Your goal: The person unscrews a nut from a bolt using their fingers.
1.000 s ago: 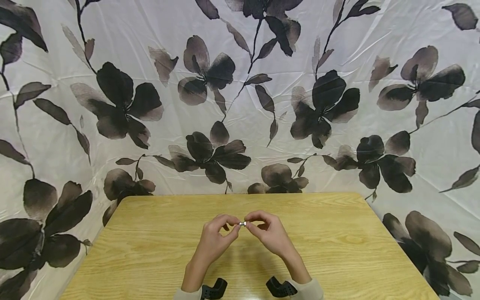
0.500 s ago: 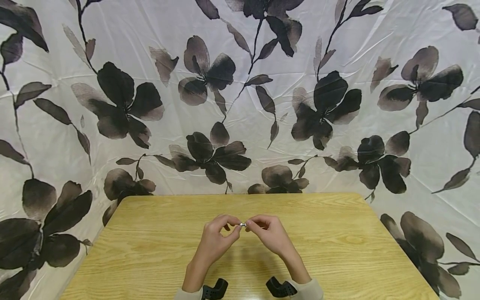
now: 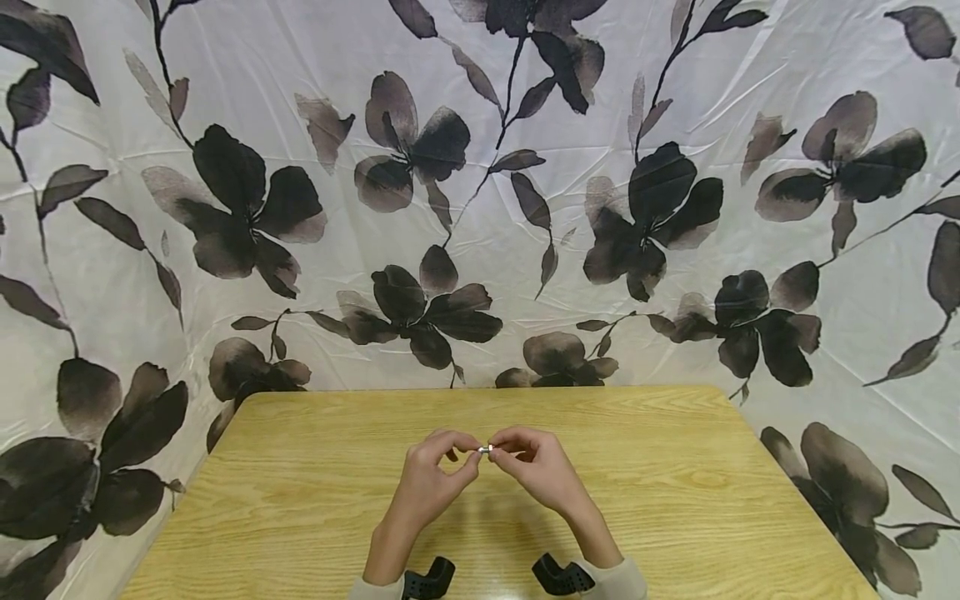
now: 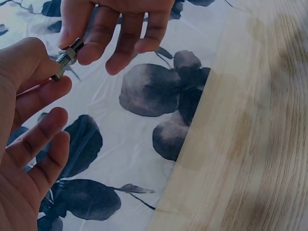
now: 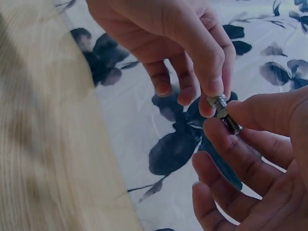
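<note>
One bolt point(image 5: 231, 123) carries a nut point(image 5: 222, 114). The left hand point(image 3: 437, 473) pinches the bolt's head point(image 4: 58, 73); the right hand point(image 3: 544, 472) pinches the nut.

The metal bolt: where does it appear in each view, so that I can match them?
Head: the metal bolt is below centre, between the left hand and the right hand.
Left wrist: the metal bolt, upper left.
Right wrist: the metal bolt, right of centre, near mid-height.
Shared landmark: the wooden table, at the bottom, the right, and the left respectively.
</note>
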`<state>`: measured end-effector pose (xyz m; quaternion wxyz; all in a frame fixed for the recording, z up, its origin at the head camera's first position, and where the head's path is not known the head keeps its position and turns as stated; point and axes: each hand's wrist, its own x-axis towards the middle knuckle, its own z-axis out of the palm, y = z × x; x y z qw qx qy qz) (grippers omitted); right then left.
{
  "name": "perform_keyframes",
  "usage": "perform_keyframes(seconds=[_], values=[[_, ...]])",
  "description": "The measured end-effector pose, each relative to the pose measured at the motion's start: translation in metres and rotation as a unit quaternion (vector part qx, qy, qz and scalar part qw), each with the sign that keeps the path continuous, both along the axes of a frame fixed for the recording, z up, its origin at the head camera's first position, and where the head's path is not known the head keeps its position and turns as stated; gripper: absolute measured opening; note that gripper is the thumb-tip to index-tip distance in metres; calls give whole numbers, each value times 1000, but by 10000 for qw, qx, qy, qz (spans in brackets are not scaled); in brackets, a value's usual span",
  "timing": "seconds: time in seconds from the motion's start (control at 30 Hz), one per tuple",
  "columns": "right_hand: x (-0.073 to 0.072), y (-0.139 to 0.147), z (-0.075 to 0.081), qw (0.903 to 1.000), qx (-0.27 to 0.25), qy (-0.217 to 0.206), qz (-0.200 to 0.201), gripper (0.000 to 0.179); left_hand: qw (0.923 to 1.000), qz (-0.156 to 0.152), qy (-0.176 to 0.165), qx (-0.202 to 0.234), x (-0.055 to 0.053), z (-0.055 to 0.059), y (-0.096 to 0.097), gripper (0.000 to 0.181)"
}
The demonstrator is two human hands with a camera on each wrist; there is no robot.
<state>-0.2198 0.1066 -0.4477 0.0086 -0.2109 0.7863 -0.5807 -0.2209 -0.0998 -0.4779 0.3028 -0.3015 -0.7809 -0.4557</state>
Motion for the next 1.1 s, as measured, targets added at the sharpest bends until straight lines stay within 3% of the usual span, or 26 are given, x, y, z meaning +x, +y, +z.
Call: perform_keyframes(seconds=[0.2, 0.57, 0.87, 1.1], values=[[1, -1, -1, 9999, -89, 118, -21, 14, 10000, -27, -29, 22, 1, 1, -1, 20], [2, -2, -3, 9994, 53, 99, -338, 25, 9999, -4, 120, 76, 1, -1, -1, 22], [3, 0, -3, 9998, 163, 66, -30, 24, 9995, -10, 301, 29, 2, -1, -1, 23], [2, -1, -3, 9999, 71, 69, 70, 19, 9997, 28, 242, 4, 2, -1, -1, 22]])
